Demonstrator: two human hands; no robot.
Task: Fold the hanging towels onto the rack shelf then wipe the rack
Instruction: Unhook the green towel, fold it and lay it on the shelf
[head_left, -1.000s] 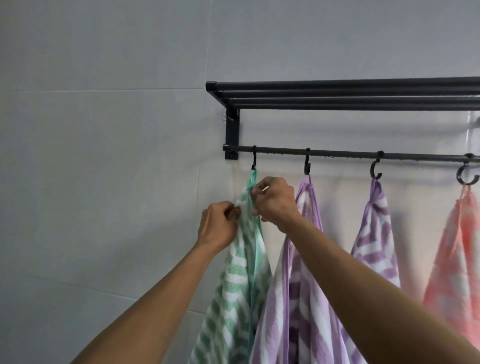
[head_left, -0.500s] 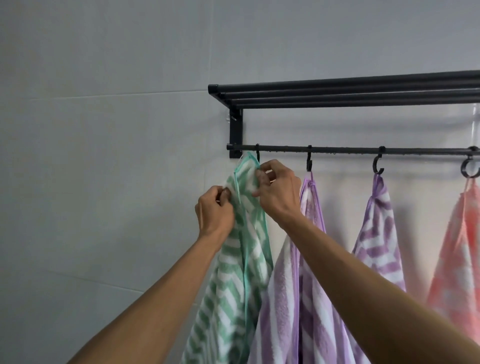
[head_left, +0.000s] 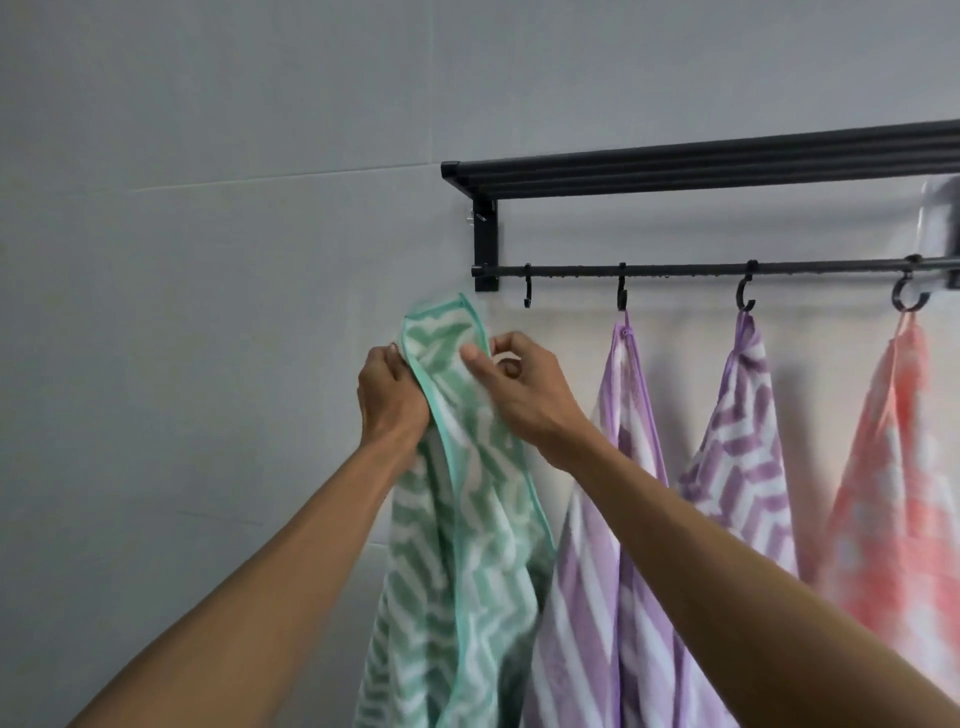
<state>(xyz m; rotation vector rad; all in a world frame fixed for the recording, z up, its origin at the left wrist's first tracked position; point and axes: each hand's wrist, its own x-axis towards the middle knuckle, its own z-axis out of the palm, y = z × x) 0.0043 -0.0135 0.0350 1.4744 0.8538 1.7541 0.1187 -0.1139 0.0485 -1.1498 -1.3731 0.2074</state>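
A green and white zigzag towel (head_left: 457, 545) hangs from my two hands, off its hook and to the left of the rack. My left hand (head_left: 389, 395) grips its left edge near the top. My right hand (head_left: 519, 384) pinches the top from the right. The black rack shelf (head_left: 727, 166) is fixed to the wall above, with a rail (head_left: 691, 270) of hooks under it. The leftmost hook (head_left: 528, 291) is bare. Two purple striped towels (head_left: 618, 519) (head_left: 743, 441) and a pink towel (head_left: 904, 493) hang from the other hooks.
A grey tiled wall (head_left: 208, 260) fills the left and the top. The rack's left bracket (head_left: 485, 244) stands just above and to the right of my hands. A clear plastic mount (head_left: 940, 208) shows at the right edge under the shelf.
The green towel has come off the leftmost hook. Both hands have carried its top down and to the left of the rack. The other towels hang as before.
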